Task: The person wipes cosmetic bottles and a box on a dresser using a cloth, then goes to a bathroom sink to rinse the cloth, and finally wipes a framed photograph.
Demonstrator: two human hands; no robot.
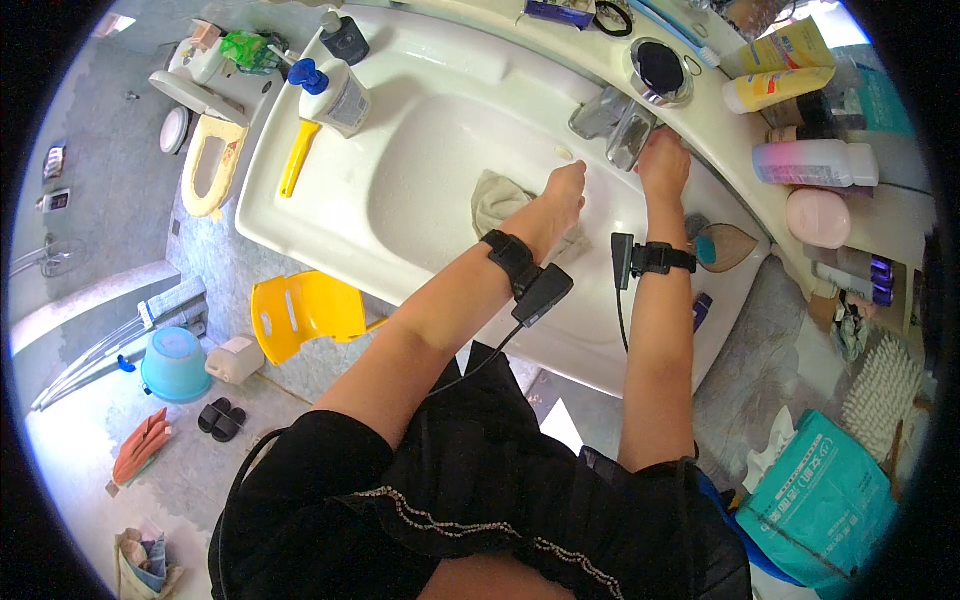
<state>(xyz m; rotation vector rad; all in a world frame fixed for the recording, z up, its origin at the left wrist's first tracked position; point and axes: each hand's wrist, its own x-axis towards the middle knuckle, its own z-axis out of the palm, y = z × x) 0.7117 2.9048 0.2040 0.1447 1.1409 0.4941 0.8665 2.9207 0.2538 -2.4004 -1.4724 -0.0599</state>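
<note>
My left hand (pixel 561 193) is over the white washbasin (pixel 427 180), fingers bent and partly hidden from the camera; whether it holds anything cannot be told. Beneath it, a wet beige cloth (pixel 495 201) lies in the bowl, partly covered by my wrist. My right hand (pixel 664 161) reaches up to the metal faucet (pixel 631 135), touching or just beside its right side, with the fingertips hidden. A pump bottle with a blue top (pixel 341 101), a dark pump bottle (pixel 346 41) and a yellow-handled tool (pixel 300 159) rest on the basin's left part.
Tubes (pixel 780 88), bottles (pixel 806 163) and a pink soap box (pixel 818 217) line the shelf at right. A leaf-shaped dish (pixel 727 247) sits by my right wrist. A yellow plastic chair (pixel 307 311) and light blue bucket (pixel 176 364) stand below left. A teal tissue pack (pixel 821 502) lies lower right.
</note>
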